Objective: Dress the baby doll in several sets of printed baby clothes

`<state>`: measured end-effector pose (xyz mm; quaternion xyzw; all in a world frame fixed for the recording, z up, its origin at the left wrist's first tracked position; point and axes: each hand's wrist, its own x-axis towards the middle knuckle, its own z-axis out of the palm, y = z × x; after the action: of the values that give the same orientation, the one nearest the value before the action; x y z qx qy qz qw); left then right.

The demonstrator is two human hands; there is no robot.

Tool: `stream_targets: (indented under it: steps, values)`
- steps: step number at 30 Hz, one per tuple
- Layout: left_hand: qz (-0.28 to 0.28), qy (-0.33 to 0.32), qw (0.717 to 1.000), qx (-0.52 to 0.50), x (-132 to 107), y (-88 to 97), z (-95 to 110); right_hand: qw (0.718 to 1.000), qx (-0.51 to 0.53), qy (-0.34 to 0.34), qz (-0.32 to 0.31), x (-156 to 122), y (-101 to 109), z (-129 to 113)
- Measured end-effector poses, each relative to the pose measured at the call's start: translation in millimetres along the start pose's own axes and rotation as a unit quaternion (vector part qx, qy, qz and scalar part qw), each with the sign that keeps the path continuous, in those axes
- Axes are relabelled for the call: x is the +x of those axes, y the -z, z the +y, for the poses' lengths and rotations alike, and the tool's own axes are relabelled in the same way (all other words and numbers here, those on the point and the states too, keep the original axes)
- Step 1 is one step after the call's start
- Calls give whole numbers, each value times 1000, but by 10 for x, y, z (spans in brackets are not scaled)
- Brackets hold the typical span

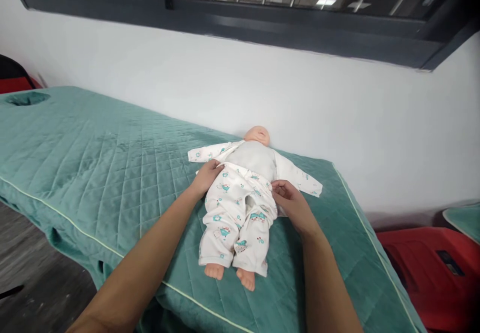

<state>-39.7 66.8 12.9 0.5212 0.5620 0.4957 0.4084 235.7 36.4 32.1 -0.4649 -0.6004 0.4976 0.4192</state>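
Observation:
A baby doll (258,135) lies on its back on a green quilted bed cover, head toward the wall and bare feet toward me. White printed baby pants (228,208) cover its legs up to the waist. A white printed top (298,174) has its sleeves spread out to both sides, and the pale grey torso shows between its front edges. My left hand (208,174) pinches the waistband at the doll's hip on the left. At the opposite hip, my right hand (290,200) has thumb and fingers closed on the pants' waist edge.
The green quilted cover (112,173) runs far to the left, with a face hole (28,98) at that end. A white wall (150,68) and a dark window frame (262,25) stand behind. A red plastic stool (431,273) is at the right.

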Motion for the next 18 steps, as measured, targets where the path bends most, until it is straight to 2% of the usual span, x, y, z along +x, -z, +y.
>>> stream_targets:
  steps: [4, 6, 8, 10, 13, 16, 18]
  values:
    - [-105, 53, 993, -14, 92, 87, 97, 999, -10, -19, -37, -32, 28, -59]
    - [-162, 102, 981, 4, 169, 118, 157, 999, -22, -16, -29, -27, 12, -58]
    - [-198, 131, 971, 19, 233, 132, 202, 999, -43, -7, 0, -7, -4, -33]
    - [-205, 127, 970, 19, 258, 133, 220, 997, -74, 4, 29, 27, -8, 2]
    - [-178, 103, 979, 16, 234, 130, 200, 985, -138, 20, 102, 94, -2, 36]
    - [-151, 90, 984, 26, 198, 124, 151, 953, -220, 28, 205, 173, -7, 9]
    - [-142, 73, 987, 33, 187, 107, 122, 935, -274, 27, 223, 233, -8, -46]
